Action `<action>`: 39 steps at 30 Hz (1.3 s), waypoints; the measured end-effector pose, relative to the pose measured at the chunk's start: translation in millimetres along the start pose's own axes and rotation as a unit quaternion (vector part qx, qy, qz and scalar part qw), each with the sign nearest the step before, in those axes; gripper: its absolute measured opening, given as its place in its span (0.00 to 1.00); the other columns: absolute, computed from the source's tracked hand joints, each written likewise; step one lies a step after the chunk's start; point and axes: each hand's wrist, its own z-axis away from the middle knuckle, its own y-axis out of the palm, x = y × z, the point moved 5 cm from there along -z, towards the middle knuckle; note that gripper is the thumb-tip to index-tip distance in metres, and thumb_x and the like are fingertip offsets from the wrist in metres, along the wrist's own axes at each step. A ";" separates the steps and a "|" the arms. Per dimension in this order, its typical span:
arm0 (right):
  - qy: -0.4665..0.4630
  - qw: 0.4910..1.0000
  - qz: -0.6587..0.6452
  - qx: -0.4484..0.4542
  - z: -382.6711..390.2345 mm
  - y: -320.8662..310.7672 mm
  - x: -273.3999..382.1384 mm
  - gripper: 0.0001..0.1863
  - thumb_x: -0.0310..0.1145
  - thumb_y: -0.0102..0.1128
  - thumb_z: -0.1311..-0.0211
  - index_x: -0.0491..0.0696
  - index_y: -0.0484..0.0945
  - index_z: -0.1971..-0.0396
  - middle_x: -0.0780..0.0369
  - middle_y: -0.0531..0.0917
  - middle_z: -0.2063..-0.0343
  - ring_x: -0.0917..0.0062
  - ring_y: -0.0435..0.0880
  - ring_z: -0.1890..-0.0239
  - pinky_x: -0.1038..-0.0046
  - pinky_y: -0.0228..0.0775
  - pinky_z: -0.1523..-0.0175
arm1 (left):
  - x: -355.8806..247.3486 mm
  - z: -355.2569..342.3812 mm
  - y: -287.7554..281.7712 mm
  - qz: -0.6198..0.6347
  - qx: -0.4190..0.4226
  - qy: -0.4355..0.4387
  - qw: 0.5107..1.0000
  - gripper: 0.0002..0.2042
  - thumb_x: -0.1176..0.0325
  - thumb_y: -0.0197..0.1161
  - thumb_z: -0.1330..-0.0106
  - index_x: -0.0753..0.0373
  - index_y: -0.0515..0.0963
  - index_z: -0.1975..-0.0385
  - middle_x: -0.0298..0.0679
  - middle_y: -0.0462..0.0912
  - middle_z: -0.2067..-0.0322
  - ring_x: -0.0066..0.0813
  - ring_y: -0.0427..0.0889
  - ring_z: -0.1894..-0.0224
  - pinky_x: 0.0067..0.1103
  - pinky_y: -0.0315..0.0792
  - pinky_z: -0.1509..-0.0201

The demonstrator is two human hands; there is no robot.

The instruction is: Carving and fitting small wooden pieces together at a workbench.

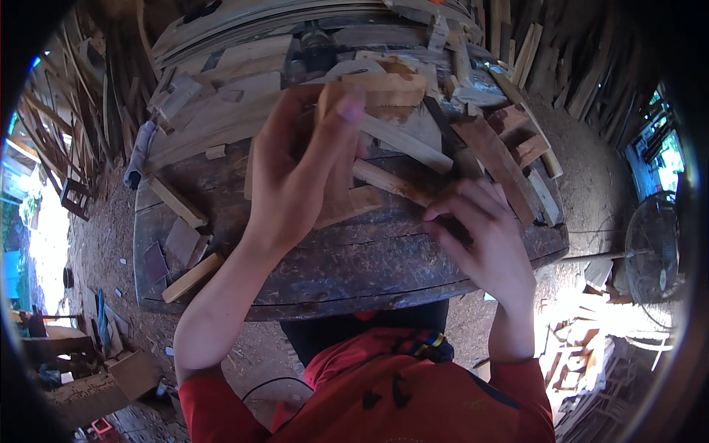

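Observation:
Raised over the worn wooden bench (347, 273), my left hand (292, 173) grips a small wooden piece (327, 97), partly hidden by the thumb and fingers. Just beyond it lies a short light wood block (388, 92). My right hand (476, 232) is at the bench's right part, fingers curved and apart, beside the end of a pale wooden strip (388, 177); whether its fingertips touch that strip I cannot tell. Another pale strip (406, 144) lies behind, and a reddish-brown board (491, 162) slants beside my right hand.
Offcuts (185, 244) lie at the bench's left, with a grey cloth roll (139, 155) on that edge. Stacked boards cover the back. Loose timber (103, 81) leans on both sides. A standing fan (650, 258) is at the right, cardboard boxes (129, 376) at the lower left.

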 end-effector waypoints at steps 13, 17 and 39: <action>-0.182 0.970 0.051 0.151 -81.4 38.0 32.0 0.22 0.33 0.70 0.47 0.45 0.80 0.51 0.56 0.81 0.55 0.58 0.79 0.49 0.60 0.69 0.40 | 6.4 -15.2 -12.4 0.032 -0.071 0.036 0.996 0.23 0.50 0.58 0.23 0.67 0.76 0.48 0.36 0.84 0.62 0.19 0.79 0.57 0.17 0.70 0.49; -0.178 0.963 -0.039 0.198 -91.8 28.0 26.7 0.18 0.28 0.67 0.46 0.44 0.81 0.53 0.57 0.85 0.63 0.60 0.85 0.59 0.61 0.77 0.52 | 9.3 -18.9 -19.5 0.042 -0.069 0.069 0.994 0.23 0.52 0.61 0.25 0.70 0.76 0.47 0.38 0.86 0.61 0.18 0.80 0.55 0.17 0.72 0.49; -0.066 0.930 -0.360 0.011 -98.3 21.1 -6.9 0.29 0.24 0.65 0.33 0.49 0.64 0.36 0.63 0.80 0.56 0.81 0.83 0.56 0.77 0.74 0.47 | 21.5 -22.1 -11.9 -0.020 0.003 0.120 0.993 0.26 0.61 0.75 0.36 0.70 0.77 0.44 0.42 0.87 0.58 0.21 0.85 0.56 0.18 0.79 0.54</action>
